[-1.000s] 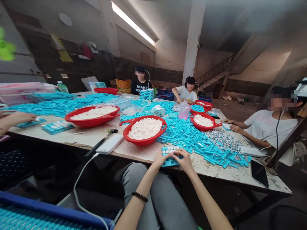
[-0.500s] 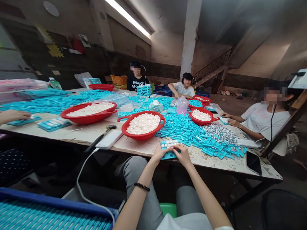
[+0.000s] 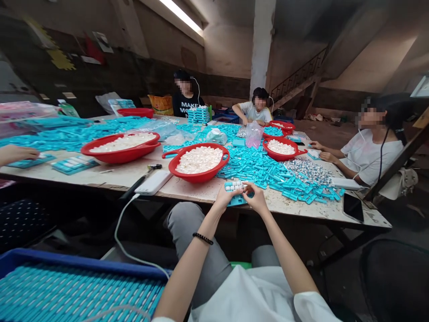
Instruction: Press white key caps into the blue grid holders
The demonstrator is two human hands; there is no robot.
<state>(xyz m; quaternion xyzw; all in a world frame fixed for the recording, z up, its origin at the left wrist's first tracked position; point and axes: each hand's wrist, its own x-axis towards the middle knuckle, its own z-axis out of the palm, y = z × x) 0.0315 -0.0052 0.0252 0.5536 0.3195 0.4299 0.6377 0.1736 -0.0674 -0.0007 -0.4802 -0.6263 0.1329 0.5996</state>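
At the table's near edge, a small blue plastic panel (image 3: pixel 237 201) carries rows of white block-like caps (image 3: pixel 234 186). My left hand (image 3: pixel 222 198) grips its left side, thumb lying across the front below the caps. My right hand (image 3: pixel 257 198) is closed at the right end, index finger on top and thumb below, touching the panel. Whether a loose cap sits between those fingertips is too small to see. Just beyond the hands are a red basket (image 3: pixel 177 170) of white caps (image 3: pixel 201 160) and a heap of loose blue plastic pieces (image 3: pixel 254 167).
A white power bank (image 3: pixel 154 182) and a black-handled hammer (image 3: pixel 137 182) lie left; a phone (image 3: pixel 352 208) lies right. A blue crate (image 3: pixel 43 256) of blue panels stands lower left. A co-worker's hand (image 3: pixel 16 154) works at far left; other people sit across and at right.
The view has tilted down slightly, so the table sits higher in the picture. My right hand's fingers have shifted to the panel's right end; my left hand keeps its grip.
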